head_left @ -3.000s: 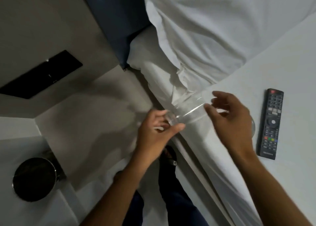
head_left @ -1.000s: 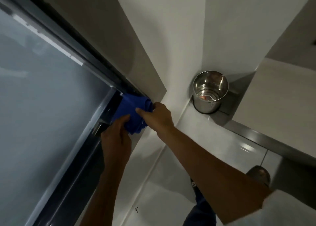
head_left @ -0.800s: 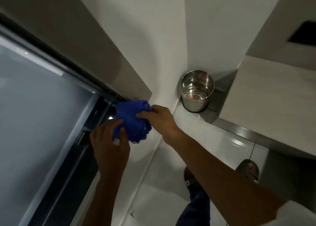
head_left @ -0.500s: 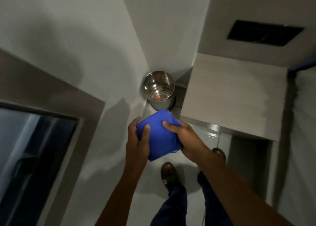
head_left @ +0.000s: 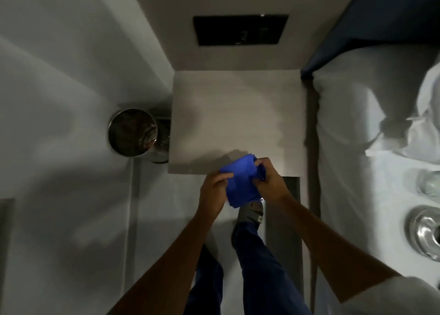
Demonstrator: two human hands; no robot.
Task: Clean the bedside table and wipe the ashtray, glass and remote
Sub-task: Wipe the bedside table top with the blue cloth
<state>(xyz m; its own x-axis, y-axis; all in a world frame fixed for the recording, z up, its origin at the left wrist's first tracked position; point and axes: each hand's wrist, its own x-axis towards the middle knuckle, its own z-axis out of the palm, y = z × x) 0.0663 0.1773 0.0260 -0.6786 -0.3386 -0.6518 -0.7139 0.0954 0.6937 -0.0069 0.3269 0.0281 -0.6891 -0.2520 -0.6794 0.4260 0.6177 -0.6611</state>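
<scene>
A folded blue cloth (head_left: 240, 181) is held between both hands just over the front edge of the pale bedside table (head_left: 238, 114). My left hand (head_left: 213, 193) grips its left side and my right hand (head_left: 270, 181) pinches its right side. The tabletop carries nothing. On the white bed at the right edge stand a clear glass (head_left: 429, 183) and, nearer, a glass ashtray (head_left: 425, 231), both partly cut off by the frame. The remote is out of sight.
A steel waste bin (head_left: 133, 131) stands on the floor against the table's left side. A black wall panel (head_left: 240, 30) sits above the table. The bed (head_left: 357, 148) with pillows borders the table on the right. My legs and sandals are below the hands.
The view swung from the window frame at the left back to the bedside table. Both hands brought the blue cloth from the window ledge to the table's front edge.
</scene>
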